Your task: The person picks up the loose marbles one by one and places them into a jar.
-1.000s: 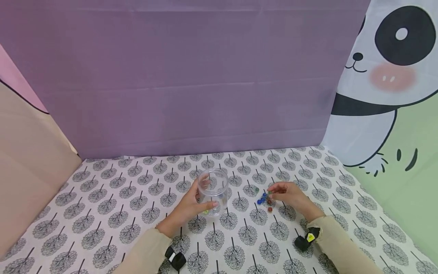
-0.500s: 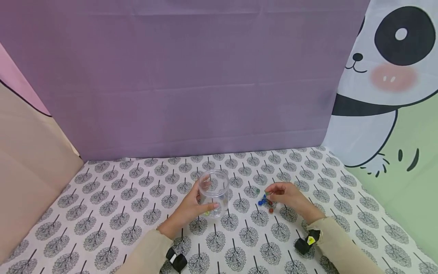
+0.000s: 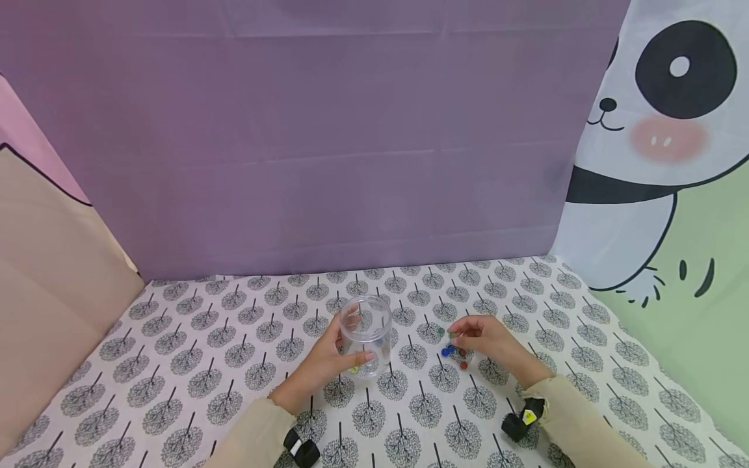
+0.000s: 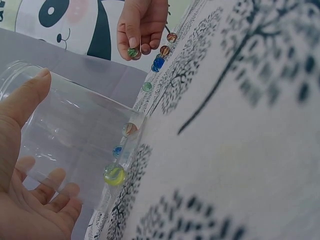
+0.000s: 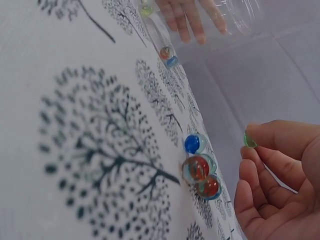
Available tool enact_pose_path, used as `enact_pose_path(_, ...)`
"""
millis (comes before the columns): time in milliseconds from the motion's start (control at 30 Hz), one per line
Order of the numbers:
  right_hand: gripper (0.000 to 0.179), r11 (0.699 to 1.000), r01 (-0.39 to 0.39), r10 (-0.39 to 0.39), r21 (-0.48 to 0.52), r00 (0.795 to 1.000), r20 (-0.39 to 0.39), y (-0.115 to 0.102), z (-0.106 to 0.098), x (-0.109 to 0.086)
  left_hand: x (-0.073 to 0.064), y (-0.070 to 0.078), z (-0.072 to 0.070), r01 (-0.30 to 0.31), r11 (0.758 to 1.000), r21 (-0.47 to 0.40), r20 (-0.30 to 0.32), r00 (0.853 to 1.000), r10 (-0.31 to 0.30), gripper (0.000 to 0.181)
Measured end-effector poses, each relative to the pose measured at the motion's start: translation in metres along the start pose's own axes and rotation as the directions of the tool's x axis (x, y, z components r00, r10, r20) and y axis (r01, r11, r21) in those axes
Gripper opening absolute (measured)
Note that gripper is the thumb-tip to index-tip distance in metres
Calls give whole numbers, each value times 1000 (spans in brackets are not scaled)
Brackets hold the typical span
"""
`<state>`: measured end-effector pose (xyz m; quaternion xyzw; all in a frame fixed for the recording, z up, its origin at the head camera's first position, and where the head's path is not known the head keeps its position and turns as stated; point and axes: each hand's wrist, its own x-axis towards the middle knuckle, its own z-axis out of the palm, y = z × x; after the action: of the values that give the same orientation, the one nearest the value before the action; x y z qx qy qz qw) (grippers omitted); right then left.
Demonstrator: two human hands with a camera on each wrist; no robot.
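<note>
A clear plastic jar [image 3: 374,348] stands upright on the patterned cloth, and my left hand [image 3: 322,367] grips its side with the thumb across the front. Inside the jar's bottom lie a yellow-green marble [image 4: 114,175], a blue marble [image 4: 117,151] and an orange-streaked marble [image 4: 129,129]. To the right, my right hand [image 3: 494,341] pinches a green marble [image 5: 250,139] between thumb and forefinger, held just above the cloth. Below and beside it sit loose marbles: blue ones [image 5: 193,144], red-orange ones [image 5: 195,168] and another green marble [image 3: 441,331].
A white cloth [image 3: 193,390] printed with dark trees covers the table. Behind it hangs a purple backdrop [image 3: 328,156], with a panda-printed panel [image 3: 620,227] at the right and a beige panel [image 3: 52,312] at the left.
My right hand has picked a green marble from the loose group and shifted slightly left with it. The left hand and jar have stayed in place; the head view has tilted a little.
</note>
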<state>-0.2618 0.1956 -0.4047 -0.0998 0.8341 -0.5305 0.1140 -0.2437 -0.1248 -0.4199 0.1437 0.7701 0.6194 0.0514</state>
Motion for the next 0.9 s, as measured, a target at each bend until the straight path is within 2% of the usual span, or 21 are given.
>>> enact_pose_path(333, 28, 999, 43, -42, -16, 999, 20, -6, 6, 5, -1, -1, 1, 2, 1000, -14, 6, 1000, -2, 93)
enact_pose_path(900, 30, 998, 63, -62, -19, 997, 35, -16, 14, 7, 0, -1, -1, -33, 999, -8, 23, 999, 33, 93)
